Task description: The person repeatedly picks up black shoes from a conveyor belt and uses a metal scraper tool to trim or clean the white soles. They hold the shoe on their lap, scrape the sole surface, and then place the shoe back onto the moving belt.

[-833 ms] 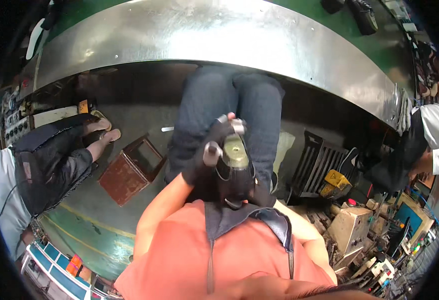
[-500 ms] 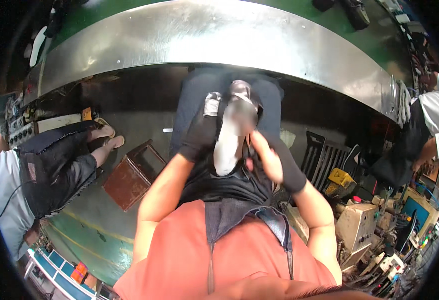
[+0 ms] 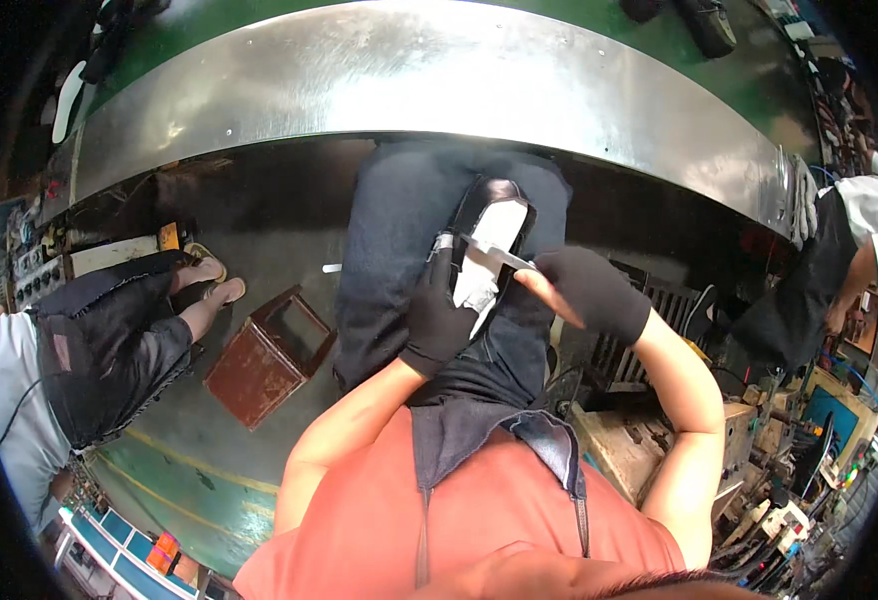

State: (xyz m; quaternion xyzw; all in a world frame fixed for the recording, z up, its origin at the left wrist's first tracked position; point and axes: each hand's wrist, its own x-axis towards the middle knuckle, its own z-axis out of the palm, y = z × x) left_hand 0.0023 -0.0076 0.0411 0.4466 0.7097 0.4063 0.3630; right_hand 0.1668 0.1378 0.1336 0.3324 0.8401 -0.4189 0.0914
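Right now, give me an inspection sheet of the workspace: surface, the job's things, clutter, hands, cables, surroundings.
Surface: curved steel bench edge, bare where seen.
Job's things: black shoe with pale sole up, over the lap; thin tool laid across the sole.
Clutter: rusty open box on the floor.
Hands: left hand, gloved, grips the shoe; right hand, gloved, holds the tool.
Cables: nothing seen clearly.
Surroundings: seated person at left; another person at right; crowded shelves lower right.

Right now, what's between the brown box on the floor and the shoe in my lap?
In the head view, your left leg in dark jeans lies between the brown box and the shoe, with your gloved left hand gripping the shoe's near side.
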